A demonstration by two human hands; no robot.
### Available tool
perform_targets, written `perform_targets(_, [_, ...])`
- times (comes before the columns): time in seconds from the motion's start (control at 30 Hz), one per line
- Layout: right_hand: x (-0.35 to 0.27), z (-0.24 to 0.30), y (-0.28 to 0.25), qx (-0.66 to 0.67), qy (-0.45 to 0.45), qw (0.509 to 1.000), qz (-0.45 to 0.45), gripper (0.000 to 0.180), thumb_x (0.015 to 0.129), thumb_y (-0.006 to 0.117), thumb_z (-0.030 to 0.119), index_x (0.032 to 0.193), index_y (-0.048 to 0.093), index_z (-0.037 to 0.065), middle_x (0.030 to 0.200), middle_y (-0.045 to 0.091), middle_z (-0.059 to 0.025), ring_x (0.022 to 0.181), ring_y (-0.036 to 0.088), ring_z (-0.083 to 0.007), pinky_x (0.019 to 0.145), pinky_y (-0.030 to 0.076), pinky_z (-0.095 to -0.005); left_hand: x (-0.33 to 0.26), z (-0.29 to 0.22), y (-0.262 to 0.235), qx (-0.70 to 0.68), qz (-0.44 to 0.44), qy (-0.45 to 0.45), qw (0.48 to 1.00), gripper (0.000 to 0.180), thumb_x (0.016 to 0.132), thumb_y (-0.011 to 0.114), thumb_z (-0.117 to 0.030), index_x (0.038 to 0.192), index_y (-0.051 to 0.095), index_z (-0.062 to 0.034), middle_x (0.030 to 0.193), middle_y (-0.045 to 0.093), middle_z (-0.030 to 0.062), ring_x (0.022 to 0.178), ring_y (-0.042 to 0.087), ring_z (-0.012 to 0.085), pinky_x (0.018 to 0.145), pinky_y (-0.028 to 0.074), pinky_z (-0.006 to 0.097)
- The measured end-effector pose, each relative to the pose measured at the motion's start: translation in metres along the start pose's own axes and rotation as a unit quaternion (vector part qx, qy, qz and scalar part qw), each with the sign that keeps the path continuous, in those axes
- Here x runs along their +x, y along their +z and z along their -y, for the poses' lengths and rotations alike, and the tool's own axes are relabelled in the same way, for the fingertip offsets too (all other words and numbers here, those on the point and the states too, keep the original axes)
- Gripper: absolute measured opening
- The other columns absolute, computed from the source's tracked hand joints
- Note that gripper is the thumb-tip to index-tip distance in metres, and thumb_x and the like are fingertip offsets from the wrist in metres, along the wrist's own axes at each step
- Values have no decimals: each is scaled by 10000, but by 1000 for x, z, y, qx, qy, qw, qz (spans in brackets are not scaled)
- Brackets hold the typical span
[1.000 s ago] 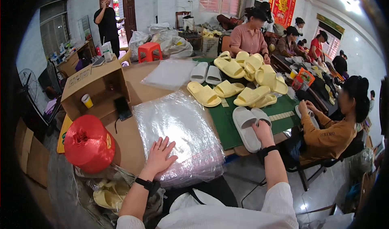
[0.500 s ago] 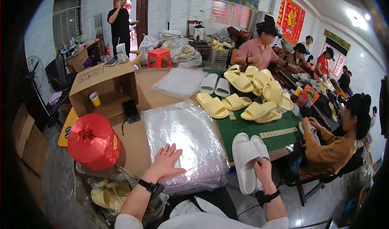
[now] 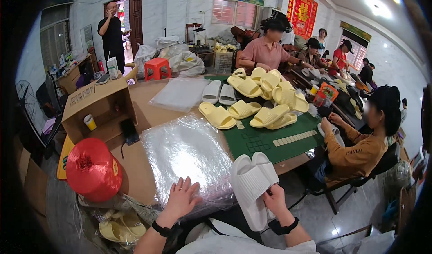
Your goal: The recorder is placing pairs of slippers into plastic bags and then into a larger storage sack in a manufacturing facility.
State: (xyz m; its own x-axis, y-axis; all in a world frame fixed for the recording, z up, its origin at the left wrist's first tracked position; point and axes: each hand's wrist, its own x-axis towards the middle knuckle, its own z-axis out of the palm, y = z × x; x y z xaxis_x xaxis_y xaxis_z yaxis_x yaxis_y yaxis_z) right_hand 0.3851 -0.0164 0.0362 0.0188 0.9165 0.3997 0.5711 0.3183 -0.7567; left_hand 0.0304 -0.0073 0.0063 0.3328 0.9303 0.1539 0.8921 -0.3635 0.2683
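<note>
Pair of white slides (image 3: pixel 253 186), soles together, toes pointing away from you, held just off the near edge of the bench (image 3: pixel 148 105). Your right hand (image 3: pixel 275 203) has them from below at the heel end, grip clamped around both, thumb side up against the ribbed sole. So the pair sits above and ahead of that grip, most of its length sticking out past your fingers toward the green mat (image 3: pixel 270 139).

Your left hand (image 3: pixel 182 199) lies flat on the stack of clear plastic bags (image 3: pixel 186 157), fingers spread and holding nothing, pressing the near edge of the top sheet.

Judging by this, you are at the bagging step: pair gathered, bag not yet lifted. The next move likely calls for peeling one sheet off the stack and opening its mouth, which looks fiddly with slick film.

Further out: yellow slides (image 3: pixel 263 103) piled beyond the mat, red twine spool (image 3: pixel 92 168) to your left, open cardboard box (image 3: pixel 99 110) behind it, a seated person in an orange top (image 3: pixel 355 153) to your right.
</note>
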Motion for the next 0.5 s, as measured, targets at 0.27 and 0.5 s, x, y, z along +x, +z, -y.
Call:
perform_targets(0.27, [4,-5,-2,75,34,995,-52,135,852,652,-37,987,656,-51,828,673,-146,694,661,-227,612,477,-312,21,4,-17,-211,-81,-139,964,353,1008,440,-281,1219,677,-126,1077,687,202,972,635,429,836,506,483])
perform_targets(0.5, [3,16,0,-106,-123,986,-33,319,734,765,58,1048,706,59,929,688,-176,764,682,-361,670,549,-429,27,11,-18,-332,-89,-237,909,328,948,598,-347,1128,749,-118,992,725,192,947,692,361,823,530,410])
